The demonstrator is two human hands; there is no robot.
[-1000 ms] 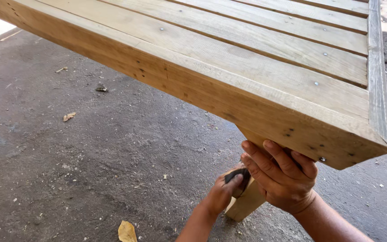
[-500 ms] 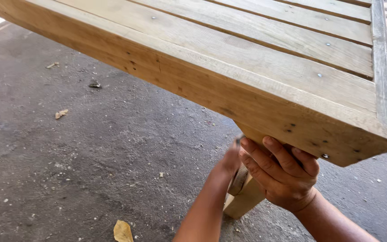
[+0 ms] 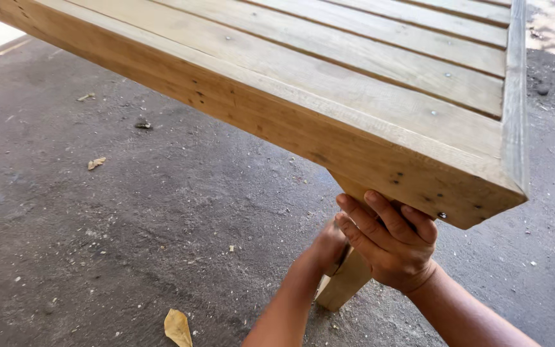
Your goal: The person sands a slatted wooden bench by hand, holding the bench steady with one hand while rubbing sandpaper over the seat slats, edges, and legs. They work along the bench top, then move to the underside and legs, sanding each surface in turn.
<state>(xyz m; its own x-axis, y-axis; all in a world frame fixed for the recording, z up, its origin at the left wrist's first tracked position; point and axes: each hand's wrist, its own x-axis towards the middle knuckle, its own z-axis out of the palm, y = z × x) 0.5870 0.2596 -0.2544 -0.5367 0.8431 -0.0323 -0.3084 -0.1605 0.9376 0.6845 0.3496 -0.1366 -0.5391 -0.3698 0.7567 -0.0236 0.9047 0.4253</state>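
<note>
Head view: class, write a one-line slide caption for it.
Right hand grips the wooden leg under a slatted table's corner; left hand reaches behind it.

Both hands [image 3: 390, 247] and forearms bare, no sleeves, no jewellery.

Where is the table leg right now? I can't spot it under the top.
In the head view the leg stands under the table's near right corner, on the concrete floor, with the right hand gripping it and the left hand beside it.
</note>
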